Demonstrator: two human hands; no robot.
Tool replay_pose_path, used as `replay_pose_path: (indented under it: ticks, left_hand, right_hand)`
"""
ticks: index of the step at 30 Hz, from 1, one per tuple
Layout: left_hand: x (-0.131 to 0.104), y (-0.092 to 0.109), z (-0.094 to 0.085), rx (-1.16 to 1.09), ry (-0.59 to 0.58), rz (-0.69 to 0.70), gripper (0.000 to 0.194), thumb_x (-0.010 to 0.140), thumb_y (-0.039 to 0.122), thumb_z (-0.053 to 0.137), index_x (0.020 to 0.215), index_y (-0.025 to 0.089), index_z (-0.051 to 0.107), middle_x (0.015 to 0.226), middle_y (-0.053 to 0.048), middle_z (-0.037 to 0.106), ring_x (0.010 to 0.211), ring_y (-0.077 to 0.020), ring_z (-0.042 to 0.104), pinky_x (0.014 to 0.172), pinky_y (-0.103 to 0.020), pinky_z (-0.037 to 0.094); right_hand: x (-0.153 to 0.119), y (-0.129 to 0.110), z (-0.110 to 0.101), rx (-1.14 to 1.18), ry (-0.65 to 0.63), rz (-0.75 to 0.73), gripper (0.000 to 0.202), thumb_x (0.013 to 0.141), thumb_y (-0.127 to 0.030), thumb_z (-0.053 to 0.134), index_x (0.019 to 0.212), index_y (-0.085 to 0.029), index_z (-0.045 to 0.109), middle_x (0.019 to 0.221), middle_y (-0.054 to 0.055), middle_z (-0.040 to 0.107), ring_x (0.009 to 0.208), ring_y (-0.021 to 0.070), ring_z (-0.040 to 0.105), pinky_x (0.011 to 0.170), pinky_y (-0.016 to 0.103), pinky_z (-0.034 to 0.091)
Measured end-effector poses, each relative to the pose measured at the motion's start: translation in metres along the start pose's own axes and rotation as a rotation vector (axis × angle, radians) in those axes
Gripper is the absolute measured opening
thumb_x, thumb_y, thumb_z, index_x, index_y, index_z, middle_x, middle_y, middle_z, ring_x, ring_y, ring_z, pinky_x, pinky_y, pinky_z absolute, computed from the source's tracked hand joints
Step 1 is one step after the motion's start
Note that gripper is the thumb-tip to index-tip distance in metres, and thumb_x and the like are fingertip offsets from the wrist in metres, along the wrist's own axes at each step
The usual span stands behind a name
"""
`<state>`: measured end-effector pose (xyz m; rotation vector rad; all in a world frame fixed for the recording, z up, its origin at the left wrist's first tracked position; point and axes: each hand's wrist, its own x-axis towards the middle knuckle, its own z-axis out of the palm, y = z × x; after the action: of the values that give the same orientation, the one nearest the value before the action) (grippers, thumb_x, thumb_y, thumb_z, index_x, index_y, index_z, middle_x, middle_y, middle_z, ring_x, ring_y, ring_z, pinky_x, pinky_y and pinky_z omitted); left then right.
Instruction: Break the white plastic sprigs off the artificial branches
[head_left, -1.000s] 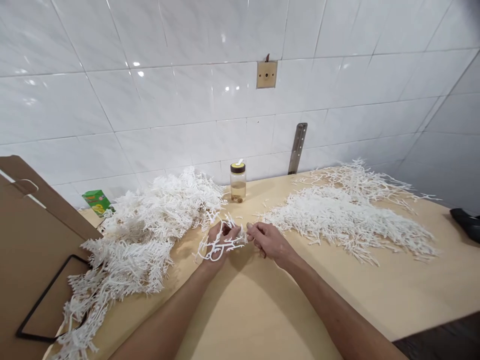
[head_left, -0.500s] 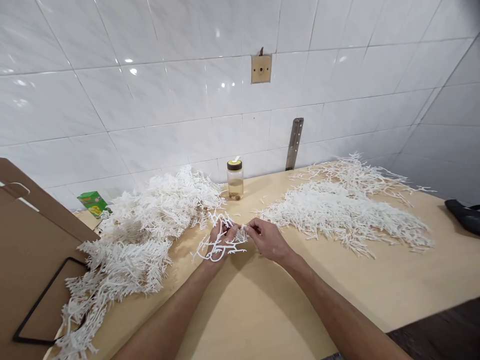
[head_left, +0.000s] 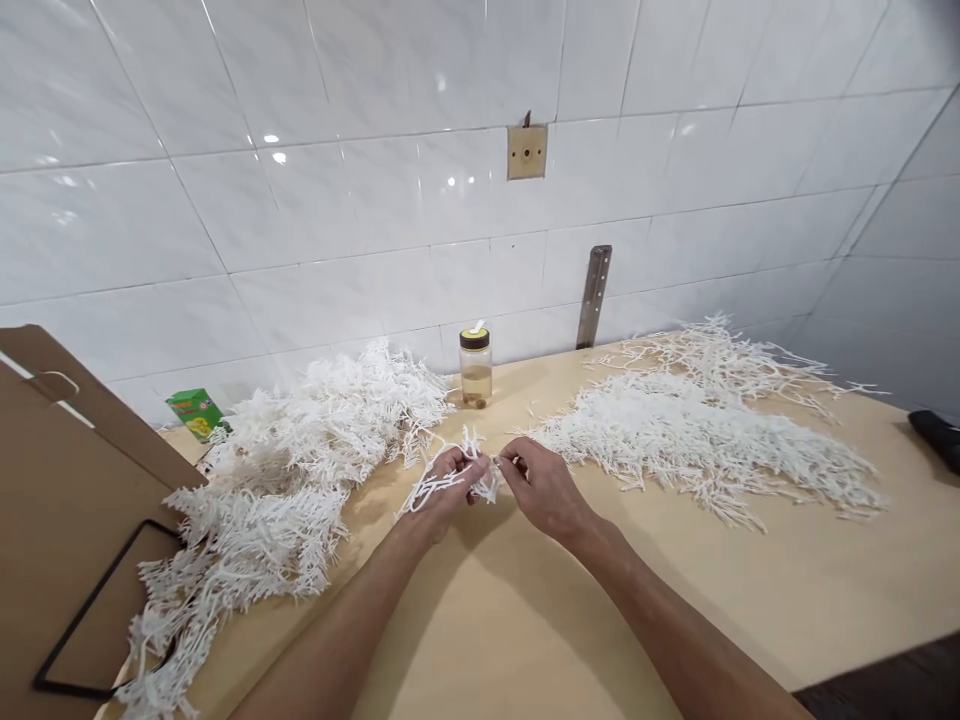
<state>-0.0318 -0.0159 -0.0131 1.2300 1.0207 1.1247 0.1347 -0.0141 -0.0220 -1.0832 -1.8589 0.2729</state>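
A white branching strand piece is pinched between thumb and fingers of my left hand, its loops hanging over the wrist side and its short branches sticking up. Close beside it, my right hand has its thumb and fingertips pressed together at the right end of the piece. A tall heap of white branching strands lies to the left of my hands. To the right spreads a flatter pile of short white pieces, with longer, thinner strands behind it.
A clear jar with a dark and yellow lid stands behind my hands on the wooden table. A cardboard box and a green carton are at the left. A metal strip leans on the tiled wall; a black object lies far right.
The strand piece has turned and bunched closer around my left hand, with branches now pointing up. My hands stay close together. The whole view has shifted slightly.
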Motion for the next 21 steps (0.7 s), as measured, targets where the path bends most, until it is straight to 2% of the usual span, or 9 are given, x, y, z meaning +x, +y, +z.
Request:
replay_pose_path:
  ticks: [4, 9, 11, 12, 17, 21]
  left_hand:
    - [-0.002, 0.002, 0.000, 0.071, 0.020, -0.029, 0.040, 0.064, 0.044, 0.079, 0.090, 0.019, 0.061, 0.072, 0.002, 0.056, 0.067, -0.0128, 0.052, 0.061, -0.024, 0.039]
    - [-0.002, -0.002, -0.004, 0.327, 0.136, 0.055, 0.028, 0.071, 0.047, 0.073, 0.074, 0.020, 0.063, 0.069, 0.001, 0.057, 0.067, -0.0140, 0.049, 0.063, -0.025, 0.036]
    - [-0.001, -0.003, -0.005, 0.305, 0.161, 0.032, 0.030, 0.070, 0.048, 0.074, 0.071, 0.020, 0.063, 0.069, 0.001, 0.058, 0.067, -0.0141, 0.049, 0.062, -0.025, 0.035]
    - [0.000, -0.003, -0.006, 0.248, 0.145, 0.008, 0.032, 0.068, 0.049, 0.075, 0.071, 0.019, 0.063, 0.068, 0.000, 0.058, 0.066, -0.0138, 0.049, 0.061, -0.025, 0.035]
    - [0.001, 0.002, -0.006, -0.044, -0.094, -0.062, 0.037, 0.064, 0.048, 0.078, 0.072, 0.013, 0.066, 0.067, -0.004, 0.059, 0.062, -0.0129, 0.049, 0.059, -0.025, 0.037]
    - [0.000, 0.005, -0.003, -0.047, -0.092, -0.050, 0.033, 0.064, 0.042, 0.078, 0.075, 0.013, 0.069, 0.073, -0.007, 0.065, 0.067, -0.0144, 0.055, 0.064, -0.025, 0.041]
  right_hand:
    - [-0.001, -0.003, 0.001, 0.011, 0.054, -0.011, 0.016, 0.092, -0.024, 0.048, 0.078, -0.020, 0.056, 0.077, 0.004, 0.061, 0.070, 0.0164, 0.055, 0.065, 0.028, 0.040]
    - [0.000, -0.005, 0.000, 0.002, 0.028, 0.016, 0.019, 0.092, -0.027, 0.049, 0.079, -0.020, 0.059, 0.077, 0.004, 0.063, 0.070, 0.0162, 0.057, 0.066, 0.028, 0.042]
    - [0.001, -0.005, -0.003, -0.004, 0.016, 0.047, 0.020, 0.092, -0.028, 0.048, 0.078, -0.020, 0.060, 0.077, 0.005, 0.065, 0.070, 0.0167, 0.057, 0.066, 0.029, 0.042]
    - [0.002, -0.005, -0.004, -0.005, 0.016, 0.061, 0.021, 0.092, -0.028, 0.048, 0.078, -0.020, 0.061, 0.077, 0.005, 0.065, 0.070, 0.0171, 0.057, 0.066, 0.029, 0.043]
    - [0.003, -0.004, -0.009, 0.014, 0.015, 0.095, 0.021, 0.092, -0.029, 0.047, 0.080, -0.020, 0.063, 0.079, 0.006, 0.067, 0.071, 0.0177, 0.058, 0.067, 0.030, 0.044]
    - [0.003, -0.007, -0.010, 0.032, 0.012, 0.105, 0.021, 0.092, -0.029, 0.047, 0.079, -0.021, 0.062, 0.078, 0.005, 0.067, 0.070, 0.0173, 0.058, 0.067, 0.029, 0.045]
